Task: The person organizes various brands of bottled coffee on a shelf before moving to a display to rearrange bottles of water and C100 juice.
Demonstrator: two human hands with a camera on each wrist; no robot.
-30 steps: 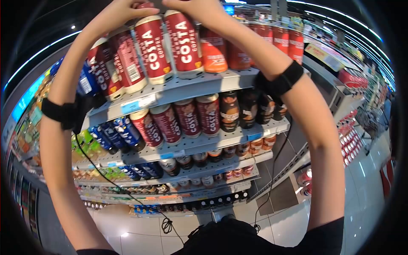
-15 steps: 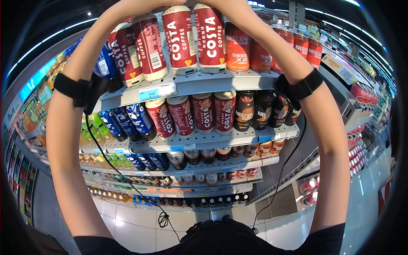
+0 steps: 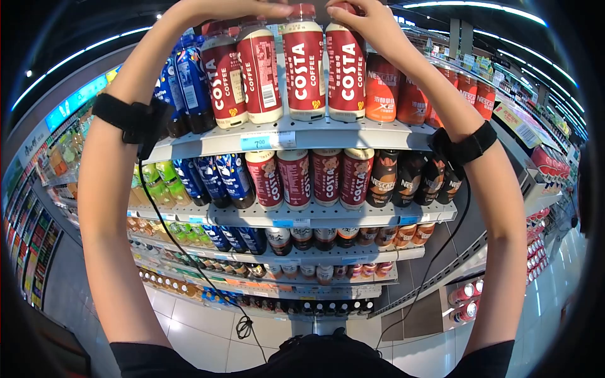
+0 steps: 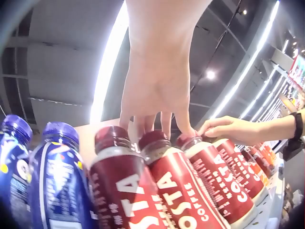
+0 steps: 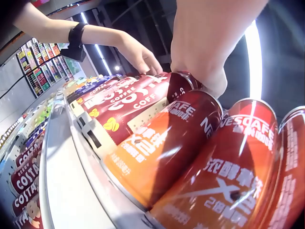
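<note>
Red and cream Costa bottles stand on the top shelf. My right hand pinches the red cap of the rightmost Costa bottle between thumb and fingers. Beside it is another Costa bottle; the fingertips of my left hand reach its cap from the left. In the left wrist view, my left hand has its fingers straight, pointing down behind the caps, with one digit against a cap. The right wrist view shows my right hand over the Costa caps, its fingertips mostly hidden.
Red Nescafe cans adjoin the Costa bottles on the right, and blue bottles on the left. Lower shelves hold more drinks. A blue price label is on the top shelf's edge. Cables hang from both wrist straps.
The head view has shifted, so the shelves appear lower and farther right, and the caps under my hands now show. Both hands remain at the tops of the Costa bottles.
</note>
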